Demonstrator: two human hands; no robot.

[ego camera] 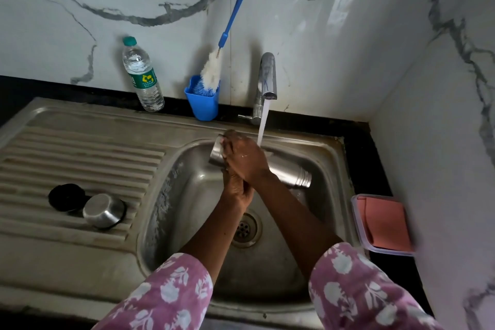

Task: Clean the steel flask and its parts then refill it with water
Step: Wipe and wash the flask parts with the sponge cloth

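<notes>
Both hands are holding the cylindrical steel flask (pixel 290 173) over the steel sink basin (pixel 187 195), beside the tap stream (pixel 263 123). The right hand (pixel 245 155) is curling its fingers around the flask's base; the left hand (pixel 238 190) is gripping from beneath. At 9 o'clock, the round steel cap (pixel 103 210) and black lid (pixel 65 197) are lying on the ridged draining surface (pixel 80 153).

The flask (pixel 292 173) is brushed steel with a dull shine. The sink (pixel 80 147) is matt, stained metal. The tap (pixel 266 80) is glossy chrome. The cup (pixel 202 104) is smooth blue plastic.

sleeves (pixel 171 295): pink-purple fabric printed with white flowers | forearms left bare | no rings or bangles seen
</notes>
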